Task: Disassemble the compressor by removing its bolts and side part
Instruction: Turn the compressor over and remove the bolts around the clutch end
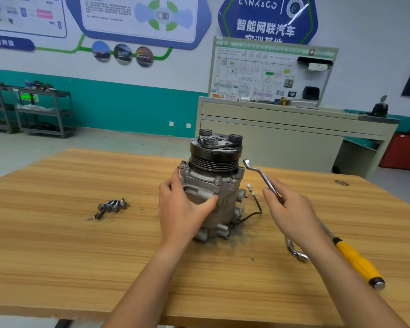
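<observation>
A grey metal compressor (220, 185) stands upright on the wooden table (81, 256), its black pulley on top. Bolts sit in its upper flange. My left hand (182, 209) grips the compressor body from the left, thumb across its front. My right hand (291, 211) holds a silver offset ring wrench (258, 172) to the right of the compressor, its ring end raised near the flange and apart from it. Several removed bolts (110, 207) lie in a pile on the table to the left. A black wire (253, 209) trails from the compressor's right side.
A yellow-handled screwdriver (357, 263) lies on the table at the right, partly under my right arm. The wrench's other end (296, 253) shows below my right wrist. A grey bench with a display board (270, 74) stands behind the table.
</observation>
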